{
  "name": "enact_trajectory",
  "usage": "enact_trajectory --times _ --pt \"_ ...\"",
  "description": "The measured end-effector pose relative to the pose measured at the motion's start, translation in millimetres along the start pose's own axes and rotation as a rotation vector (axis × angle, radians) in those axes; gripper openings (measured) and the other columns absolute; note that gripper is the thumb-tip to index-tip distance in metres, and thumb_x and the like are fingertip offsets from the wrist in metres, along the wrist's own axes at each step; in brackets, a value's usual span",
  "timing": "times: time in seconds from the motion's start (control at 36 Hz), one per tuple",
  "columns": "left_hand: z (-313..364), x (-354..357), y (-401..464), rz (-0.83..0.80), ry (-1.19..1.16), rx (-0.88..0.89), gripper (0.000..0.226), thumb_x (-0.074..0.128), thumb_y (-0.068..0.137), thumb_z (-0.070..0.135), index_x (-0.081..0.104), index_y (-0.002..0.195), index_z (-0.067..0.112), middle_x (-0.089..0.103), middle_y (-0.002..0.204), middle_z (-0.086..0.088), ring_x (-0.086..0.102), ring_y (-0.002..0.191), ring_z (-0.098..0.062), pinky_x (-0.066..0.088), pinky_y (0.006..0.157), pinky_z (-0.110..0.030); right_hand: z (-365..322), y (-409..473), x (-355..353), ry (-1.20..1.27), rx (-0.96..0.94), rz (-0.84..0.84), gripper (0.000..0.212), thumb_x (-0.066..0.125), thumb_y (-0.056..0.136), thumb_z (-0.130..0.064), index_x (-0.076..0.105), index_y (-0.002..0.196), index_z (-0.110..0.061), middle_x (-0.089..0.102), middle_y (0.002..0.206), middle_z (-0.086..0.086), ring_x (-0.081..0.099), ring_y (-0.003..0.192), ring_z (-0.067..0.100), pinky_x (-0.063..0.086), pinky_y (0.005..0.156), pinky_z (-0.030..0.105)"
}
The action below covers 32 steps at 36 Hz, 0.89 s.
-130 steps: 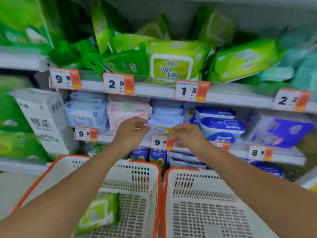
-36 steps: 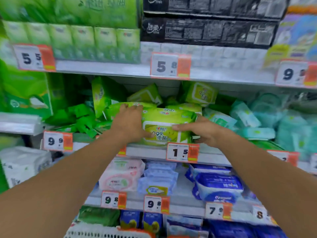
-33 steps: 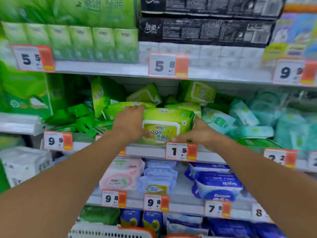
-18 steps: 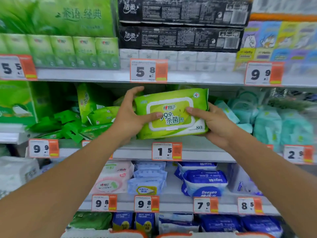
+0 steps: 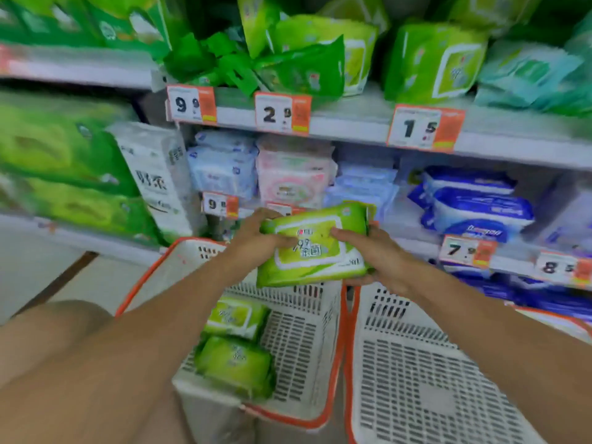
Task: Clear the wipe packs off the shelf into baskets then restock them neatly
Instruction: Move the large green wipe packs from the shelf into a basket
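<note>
A: Where's the pack?

B: The green pack is held in the air by both hands, above the far rim of the left basket. The left hand grips its left end, thumb over the label. The right hand grips its right end, thumb on top and fingers curled underneath.

A: What room lies under it?

B: At 6 o'clock from the pack the left basket stands open. Two green packs already lie there: an upper pack and a lower pack, both toward the basket's left side behind the left forearm. The mesh floor to their right is bare.

A: And the edges?

B: Orange rims. The left basket's right rim runs just beside the left rim of the right basket, at 5 o'clock from the pack. That basket shows only mesh.

A: Anything crowding the hands?

B: At 12 o'clock, close behind the pack, is a shelf edge with a price tag and pale wipe packs stacked on it. At 2 o'clock sit blue packs. Higher up, the top shelf carries loose green packs at 1 o'clock. At 9 o'clock stand a white tissue bundle and green bundles.
</note>
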<state>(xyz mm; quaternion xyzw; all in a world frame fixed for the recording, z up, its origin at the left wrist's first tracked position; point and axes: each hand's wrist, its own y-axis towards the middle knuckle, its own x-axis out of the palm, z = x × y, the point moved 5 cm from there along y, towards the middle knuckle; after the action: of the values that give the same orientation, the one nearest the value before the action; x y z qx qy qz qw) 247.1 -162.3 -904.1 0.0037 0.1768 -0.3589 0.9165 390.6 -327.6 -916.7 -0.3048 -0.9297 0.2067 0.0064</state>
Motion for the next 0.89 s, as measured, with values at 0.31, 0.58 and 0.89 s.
enact_trajectory --times 0.31,0.58,0.89 --pt "-58.4 -42.9 6.8 0.064 0.240 -0.086 0.029 0.055 0.094 0.001 0.064 0.117 0.017 0.062 0.116 -0.009 0.062 0.075 -0.023 0.058 0.074 -0.037 70.8 24.6 74.4 -0.127 0.143 -0.075 0.044 0.048 0.102 -0.001 0.046 0.145 -0.009 0.053 0.135 0.016 0.060 0.114 0.033 0.060 0.082 0.039" --pt "201.3 59.5 16.2 -0.117 0.184 0.715 0.016 0.074 0.086 0.010 0.065 0.097 0.019 0.069 0.089 0.002 0.066 0.082 -0.012 0.054 0.069 -0.022 -159.3 -20.9 -119.5 -0.514 -0.730 0.633 0.021 0.066 0.081 -0.001 0.072 0.100 -0.009 0.070 0.083 0.002 0.066 0.073 0.015 0.053 0.074 0.024" --pt "307.6 154.9 99.3 0.126 0.751 0.680 0.094 0.078 0.073 0.054 0.035 0.145 0.011 0.033 0.147 -0.015 0.031 0.138 -0.034 0.034 0.112 -0.044 -211.5 -43.7 -284.4 -0.726 -0.468 0.906 0.074 0.089 0.070 -0.023 0.053 0.132 -0.009 0.061 0.124 0.011 0.058 0.104 0.024 0.040 0.084 0.028"
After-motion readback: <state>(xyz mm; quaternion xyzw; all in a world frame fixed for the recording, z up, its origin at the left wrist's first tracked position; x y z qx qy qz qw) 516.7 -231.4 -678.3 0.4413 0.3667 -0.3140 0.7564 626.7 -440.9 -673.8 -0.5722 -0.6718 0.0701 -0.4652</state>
